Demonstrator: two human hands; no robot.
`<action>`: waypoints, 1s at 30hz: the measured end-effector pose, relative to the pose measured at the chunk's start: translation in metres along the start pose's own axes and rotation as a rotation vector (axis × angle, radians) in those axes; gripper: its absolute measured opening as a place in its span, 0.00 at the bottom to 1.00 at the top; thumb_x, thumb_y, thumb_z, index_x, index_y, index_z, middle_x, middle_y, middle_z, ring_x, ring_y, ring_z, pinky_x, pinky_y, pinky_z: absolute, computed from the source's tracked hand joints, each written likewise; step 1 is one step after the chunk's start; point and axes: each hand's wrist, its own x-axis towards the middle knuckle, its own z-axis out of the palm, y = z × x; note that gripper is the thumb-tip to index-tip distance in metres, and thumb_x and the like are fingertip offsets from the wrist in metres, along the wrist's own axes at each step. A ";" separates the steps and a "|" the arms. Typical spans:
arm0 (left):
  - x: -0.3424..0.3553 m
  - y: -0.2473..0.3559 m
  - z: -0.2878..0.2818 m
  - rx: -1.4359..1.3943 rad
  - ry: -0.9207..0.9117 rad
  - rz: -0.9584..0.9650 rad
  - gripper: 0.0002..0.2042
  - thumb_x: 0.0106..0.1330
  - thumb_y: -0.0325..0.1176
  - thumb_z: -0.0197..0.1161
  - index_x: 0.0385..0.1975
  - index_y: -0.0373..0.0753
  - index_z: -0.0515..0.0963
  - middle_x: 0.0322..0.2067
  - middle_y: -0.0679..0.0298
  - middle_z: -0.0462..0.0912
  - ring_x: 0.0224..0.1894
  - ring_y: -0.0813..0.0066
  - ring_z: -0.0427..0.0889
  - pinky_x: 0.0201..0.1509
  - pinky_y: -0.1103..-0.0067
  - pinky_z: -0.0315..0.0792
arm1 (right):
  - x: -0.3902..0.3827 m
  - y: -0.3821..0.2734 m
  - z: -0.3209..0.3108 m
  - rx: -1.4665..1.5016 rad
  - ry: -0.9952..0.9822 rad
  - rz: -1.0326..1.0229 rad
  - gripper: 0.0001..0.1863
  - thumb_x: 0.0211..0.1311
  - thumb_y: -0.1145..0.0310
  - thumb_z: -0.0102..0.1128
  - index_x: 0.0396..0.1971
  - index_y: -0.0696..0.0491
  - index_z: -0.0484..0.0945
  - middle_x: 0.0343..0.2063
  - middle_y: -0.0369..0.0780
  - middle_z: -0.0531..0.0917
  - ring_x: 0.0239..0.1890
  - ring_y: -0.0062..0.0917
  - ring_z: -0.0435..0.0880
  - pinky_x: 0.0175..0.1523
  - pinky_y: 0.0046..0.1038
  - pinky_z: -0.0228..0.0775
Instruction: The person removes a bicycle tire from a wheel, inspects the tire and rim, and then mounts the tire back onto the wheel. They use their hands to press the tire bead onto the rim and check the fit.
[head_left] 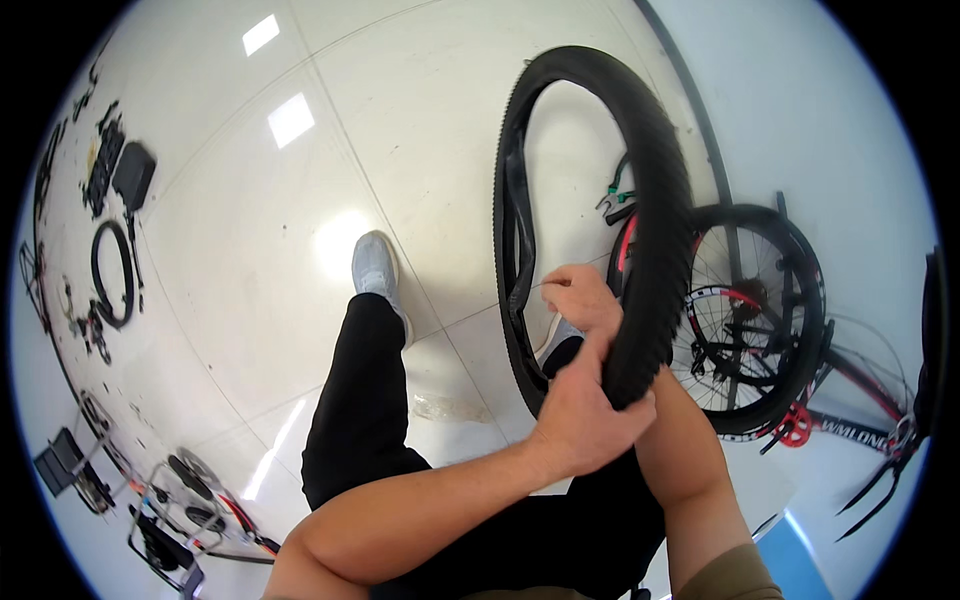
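Note:
A black bicycle tire point(648, 170) stands tilted in front of me, with a dark inner tube point(518, 230) lying inside its left side. My left hand point(592, 410) grips the tire's lower right part, thumb and fingers wrapped round it. My right hand point(583, 295) is inside the tire's opening, its forearm passing behind the tire and its fingers curled; whether they hold anything is hidden.
At the right, a bicycle frame point(838, 425) and wheels point(748, 400) lie by the wall, beside green-handled tools point(620, 195). Bike parts point(135, 175), another tire point(125, 270) and more bicycles point(185, 520) line the left. My shoe point(375, 270) rests on the tiled floor point(230, 250).

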 end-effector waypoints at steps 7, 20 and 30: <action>-0.001 0.002 0.006 -0.037 -0.077 -0.087 0.22 0.58 0.32 0.66 0.51 0.31 0.70 0.33 0.53 0.80 0.37 0.62 0.82 0.46 0.71 0.74 | 0.022 0.052 0.048 0.173 -0.035 0.470 0.16 0.59 0.64 0.69 0.37 0.63 0.81 0.23 0.39 0.80 0.21 0.23 0.78 0.25 0.27 0.72; 0.003 0.007 0.007 0.008 -0.111 -0.084 0.19 0.57 0.28 0.66 0.47 0.34 0.70 0.31 0.48 0.80 0.37 0.47 0.83 0.43 0.66 0.75 | 0.062 0.103 0.086 0.303 0.037 0.404 0.05 0.52 0.79 0.68 0.25 0.59 0.79 0.21 0.36 0.78 0.23 0.25 0.77 0.25 0.30 0.68; -0.004 -0.001 0.010 -0.064 -0.108 0.007 0.18 0.57 0.26 0.65 0.46 0.33 0.70 0.30 0.46 0.79 0.36 0.44 0.82 0.42 0.66 0.74 | 0.060 0.127 0.086 -0.063 0.123 0.100 0.12 0.54 0.69 0.72 0.33 0.59 0.80 0.31 0.45 0.85 0.38 0.35 0.84 0.45 0.37 0.73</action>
